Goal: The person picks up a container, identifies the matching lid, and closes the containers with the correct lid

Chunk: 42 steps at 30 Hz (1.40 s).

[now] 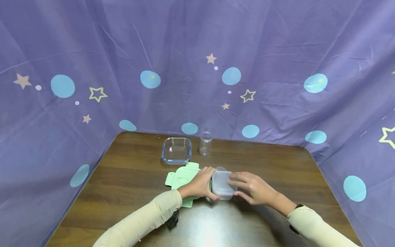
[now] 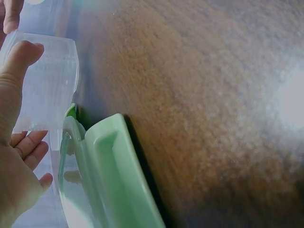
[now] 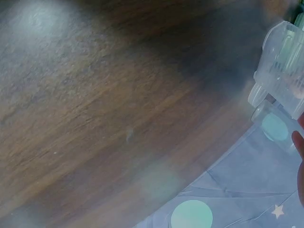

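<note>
A small, squarish food container (image 1: 223, 185) of cloudy clear plastic sits between both hands near the middle of the table. My left hand (image 1: 200, 183) grips its left side; the left wrist view shows the thumb across the container (image 2: 52, 80) and the other fingers beyond it. My right hand (image 1: 254, 189) holds the right side, fingertips over the top and thumb at the near corner. Only a fingertip of that hand (image 3: 298, 142) shows in the right wrist view. Partly under my left hand and forearm lies a light green clip lid (image 1: 180, 178), its flaps spread.
A square glass dish (image 1: 177, 161) stands toward the back left. Right of it is a clear, upright jar (image 1: 205, 146). Just behind the plastic container lies a small round clear lid (image 1: 220, 168). A purple patterned curtain (image 1: 185, 51) borders the brown wooden table (image 1: 265, 154).
</note>
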Each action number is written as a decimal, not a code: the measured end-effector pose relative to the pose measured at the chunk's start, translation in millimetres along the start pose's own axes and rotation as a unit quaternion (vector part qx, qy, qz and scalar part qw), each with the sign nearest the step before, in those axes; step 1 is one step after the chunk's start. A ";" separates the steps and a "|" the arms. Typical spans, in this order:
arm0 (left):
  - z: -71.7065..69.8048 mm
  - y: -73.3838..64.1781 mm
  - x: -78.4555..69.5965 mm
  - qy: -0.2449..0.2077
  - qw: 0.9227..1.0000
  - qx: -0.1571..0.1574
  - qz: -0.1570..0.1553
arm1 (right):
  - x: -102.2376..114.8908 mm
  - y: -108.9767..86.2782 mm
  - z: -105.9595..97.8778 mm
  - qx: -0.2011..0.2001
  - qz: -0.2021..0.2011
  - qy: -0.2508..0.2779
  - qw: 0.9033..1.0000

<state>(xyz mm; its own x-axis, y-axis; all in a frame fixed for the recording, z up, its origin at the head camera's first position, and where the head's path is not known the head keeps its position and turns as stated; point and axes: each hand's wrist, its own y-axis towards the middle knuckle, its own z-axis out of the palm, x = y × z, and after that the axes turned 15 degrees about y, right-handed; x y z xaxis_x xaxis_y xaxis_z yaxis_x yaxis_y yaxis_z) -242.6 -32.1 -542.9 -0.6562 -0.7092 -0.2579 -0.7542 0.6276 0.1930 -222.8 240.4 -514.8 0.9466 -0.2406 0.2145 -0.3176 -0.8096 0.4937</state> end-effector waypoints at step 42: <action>-6.1 -2.9 -4.5 0.021 0.999 -0.020 0.025 | 6.9 7.7 10.7 -0.041 0.160 0.050 0.985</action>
<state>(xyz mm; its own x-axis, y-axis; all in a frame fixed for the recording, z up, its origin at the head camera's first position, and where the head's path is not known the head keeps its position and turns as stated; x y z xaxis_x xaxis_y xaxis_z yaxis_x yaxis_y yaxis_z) -237.6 -32.6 -536.6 -0.6925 -0.6912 -0.2066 -0.7207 0.6499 0.2415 -218.2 226.8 -518.6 0.7884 -0.4188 0.4506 -0.6060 -0.6545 0.4520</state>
